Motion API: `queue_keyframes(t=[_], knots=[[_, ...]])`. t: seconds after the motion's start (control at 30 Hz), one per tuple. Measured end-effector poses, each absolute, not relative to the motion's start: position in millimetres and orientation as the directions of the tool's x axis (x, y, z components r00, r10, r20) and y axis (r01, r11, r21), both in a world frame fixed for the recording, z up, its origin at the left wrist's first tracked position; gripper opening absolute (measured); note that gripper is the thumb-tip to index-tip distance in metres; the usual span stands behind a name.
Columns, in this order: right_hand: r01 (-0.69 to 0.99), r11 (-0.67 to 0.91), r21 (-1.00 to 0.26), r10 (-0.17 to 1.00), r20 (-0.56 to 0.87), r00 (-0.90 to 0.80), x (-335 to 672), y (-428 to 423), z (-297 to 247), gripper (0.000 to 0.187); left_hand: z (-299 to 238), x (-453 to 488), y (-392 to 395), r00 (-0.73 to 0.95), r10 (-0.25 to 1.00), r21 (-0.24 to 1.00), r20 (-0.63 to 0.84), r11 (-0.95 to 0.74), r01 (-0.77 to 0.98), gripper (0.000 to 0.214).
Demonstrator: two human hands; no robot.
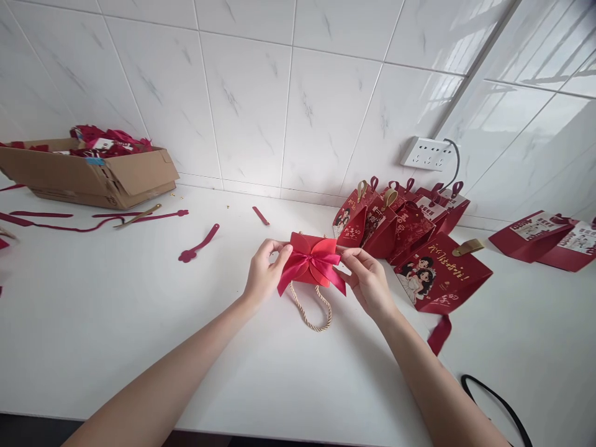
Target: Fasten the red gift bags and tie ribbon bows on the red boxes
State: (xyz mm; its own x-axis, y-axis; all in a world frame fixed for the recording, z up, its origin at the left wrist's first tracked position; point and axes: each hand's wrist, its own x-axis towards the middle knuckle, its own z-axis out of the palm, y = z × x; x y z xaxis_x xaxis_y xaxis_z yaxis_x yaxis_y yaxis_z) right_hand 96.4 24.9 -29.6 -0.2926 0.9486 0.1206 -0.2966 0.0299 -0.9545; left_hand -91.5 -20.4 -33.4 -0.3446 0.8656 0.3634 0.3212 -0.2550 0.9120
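A small red gift box (321, 248) with petal-shaped flaps lies on the white table in front of me. Across its front is a shiny crimson ribbon bow (311, 257), its tails spreading down to both sides. From the near side of the box, a twisted gold cord handle (311, 323) loops onto the table. My left hand (267, 273) is closed at the left side, thumb and fingers pinching by the bow's left loop. On the other side, my right hand (367, 279) pinches at the bow's right loop. The fingertips partly cover the loop ends.
Several dark red gift bags (400, 223) stand at right, with a larger one (442, 273) nearest my right forearm. More boxes (531, 236) lie farther right. A cardboard box (93, 177) and loose ribbon strips (200, 245) are at left. A power strip (423, 154) is on the tiled wall.
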Motion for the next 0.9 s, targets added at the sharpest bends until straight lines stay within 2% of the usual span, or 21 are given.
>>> queue_keyframes(t=[0.1,0.27,0.33,0.5,0.7,0.8,0.9], knots=[[-0.232,0.115,-0.966,0.938,0.183,-0.295,96.6,23.8,-30.5,0.029,-33.5,-92.5,-19.7,-0.346,0.863,0.910,0.368,-0.258,0.325,0.024],[0.059,0.366,-0.929,0.845,0.305,-0.439,95.4,18.5,-35.1,0.086,-33.6,-94.4,-18.0,-0.346,0.851,0.895,0.395,-0.270,0.357,0.024],[0.161,0.463,-0.872,0.804,0.336,-0.491,95.3,17.4,-36.8,0.097,-34.2,-95.4,-17.4,-0.340,0.848,0.886,0.406,-0.275,0.373,0.025],[0.285,0.572,-0.770,0.776,0.394,-0.494,98.0,20.9,-37.8,0.095,-36.3,-97.2,-16.2,-0.331,0.872,0.914,0.359,-0.258,0.313,0.029],[0.262,0.511,-0.818,0.807,0.352,-0.474,99.3,21.0,-35.9,0.093,-33.2,-99.6,-16.1,-0.318,0.909,0.963,0.270,-0.258,0.081,0.043],[0.242,0.500,-0.831,0.812,0.354,-0.463,97.7,19.4,-36.5,0.091,-32.0,-100.7,-17.1,-0.250,0.916,0.948,0.314,-0.288,0.136,0.036],[0.220,0.509,-0.832,0.807,0.372,-0.459,96.5,19.3,-37.8,0.090,-33.4,-100.2,-17.4,-0.261,0.886,0.913,0.385,-0.322,0.251,0.022]])
